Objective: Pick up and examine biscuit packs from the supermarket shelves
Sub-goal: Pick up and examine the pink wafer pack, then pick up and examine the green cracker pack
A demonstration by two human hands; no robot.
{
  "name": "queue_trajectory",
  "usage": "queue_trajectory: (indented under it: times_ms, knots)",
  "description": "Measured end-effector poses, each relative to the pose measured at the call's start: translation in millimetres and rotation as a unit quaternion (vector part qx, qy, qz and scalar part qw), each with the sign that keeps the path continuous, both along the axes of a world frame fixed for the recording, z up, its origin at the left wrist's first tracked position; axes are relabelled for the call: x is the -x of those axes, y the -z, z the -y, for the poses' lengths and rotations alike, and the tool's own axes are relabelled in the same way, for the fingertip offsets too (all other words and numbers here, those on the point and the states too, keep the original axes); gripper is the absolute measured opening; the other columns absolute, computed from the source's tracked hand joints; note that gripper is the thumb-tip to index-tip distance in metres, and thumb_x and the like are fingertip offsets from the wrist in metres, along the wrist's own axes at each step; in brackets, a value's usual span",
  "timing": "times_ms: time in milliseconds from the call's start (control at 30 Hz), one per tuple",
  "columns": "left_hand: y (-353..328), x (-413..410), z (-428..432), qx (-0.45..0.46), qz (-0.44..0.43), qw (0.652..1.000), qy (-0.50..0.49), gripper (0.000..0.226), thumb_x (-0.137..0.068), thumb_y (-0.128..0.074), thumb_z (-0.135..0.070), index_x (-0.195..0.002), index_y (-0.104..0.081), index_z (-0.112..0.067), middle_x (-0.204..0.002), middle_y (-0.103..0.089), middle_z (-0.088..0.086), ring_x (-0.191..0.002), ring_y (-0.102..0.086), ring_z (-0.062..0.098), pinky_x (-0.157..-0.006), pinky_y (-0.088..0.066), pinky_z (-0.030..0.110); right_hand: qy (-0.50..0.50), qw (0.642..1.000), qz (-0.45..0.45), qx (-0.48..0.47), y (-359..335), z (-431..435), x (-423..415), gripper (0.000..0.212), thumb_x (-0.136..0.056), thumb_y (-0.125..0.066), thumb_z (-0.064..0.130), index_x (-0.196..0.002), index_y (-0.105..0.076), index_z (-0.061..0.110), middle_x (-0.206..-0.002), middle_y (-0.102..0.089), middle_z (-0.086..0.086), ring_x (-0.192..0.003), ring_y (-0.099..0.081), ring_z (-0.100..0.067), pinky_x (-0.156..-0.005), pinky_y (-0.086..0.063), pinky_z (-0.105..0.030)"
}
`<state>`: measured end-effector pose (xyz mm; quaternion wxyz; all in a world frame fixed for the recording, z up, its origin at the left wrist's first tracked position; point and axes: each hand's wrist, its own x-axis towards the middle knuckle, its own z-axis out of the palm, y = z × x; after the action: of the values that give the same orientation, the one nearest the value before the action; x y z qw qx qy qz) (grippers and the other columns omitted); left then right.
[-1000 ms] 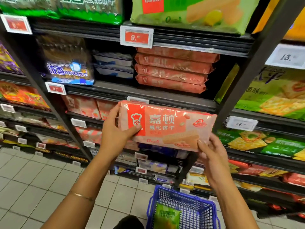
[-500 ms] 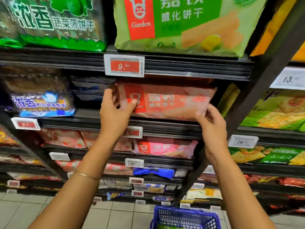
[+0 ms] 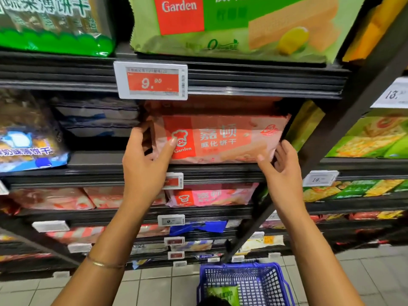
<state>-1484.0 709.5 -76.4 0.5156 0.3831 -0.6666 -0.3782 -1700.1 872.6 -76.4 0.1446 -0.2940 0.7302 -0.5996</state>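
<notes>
Left hand (image 3: 143, 164), head view: grips the left end of the pink wafer pack (image 3: 223, 140), thumb on its front face. Right hand (image 3: 280, 171) pinches the lower right corner. Pack sits in the shelf (image 3: 220, 171) bay directly below the 9.90 price tag (image 3: 152, 80). Risk: an uneven release could tip the pack forward off the shelf lip toward the blue basket (image 3: 245, 281); excess squeeze could crack the wafers.

Black metal shelving (image 3: 265, 85) over pale tiled floor (image 3: 154, 282)
</notes>
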Motion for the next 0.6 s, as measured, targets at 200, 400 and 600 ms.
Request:
queue_trajectory:
  times_ms: [200, 400, 600]
  knots:
    - [6, 5, 2, -0.015, -0.009, 1.0, -0.014, 0.047, -0.091, -0.073, -0.051, -0.127, -0.06, -0.023, -0.125, -0.068, 0.003, -0.116, -0.067, 0.019, -0.097, -0.058, 0.047, 0.037, 0.998, 0.019, 0.051, 12, -20, -24, 0.057, -0.101, -0.065, 0.011, -0.154, -0.046, 0.019, -0.157, -0.049, 0.005, -0.143, -0.044, -0.002, -0.121, -0.035, -0.025]
    - [15, 3, -13, -0.013, -0.068, 0.995, -0.078, 0.06, -0.098, -0.062, -0.044, -0.146, -0.043, -0.014, -0.136, -0.058, 0.002, -0.126, -0.058, 0.015, -0.11, -0.049, 0.041, 0.067, 0.982, 0.137, 0.115, 28, -51, -17, 0.025, -0.102, -0.056, 0.002, -0.113, -0.076, 0.013, -0.114, -0.079, -0.005, -0.115, -0.072, -0.019, -0.096, -0.059, -0.031]
    - [21, 24, -75, 0.069, -0.095, 0.99, -0.073, 0.029, -0.099, -0.062, -0.011, -0.119, -0.053, -0.031, -0.117, -0.059, -0.003, -0.102, -0.06, 0.013, -0.087, -0.052, 0.033, 0.169, 0.954, 0.203, 0.143, 35, -69, 17, 0.028, -0.099, -0.053, -0.003, -0.092, -0.072, 0.016, -0.082, -0.076, -0.009, -0.075, -0.074, -0.017, -0.064, -0.056, -0.022]
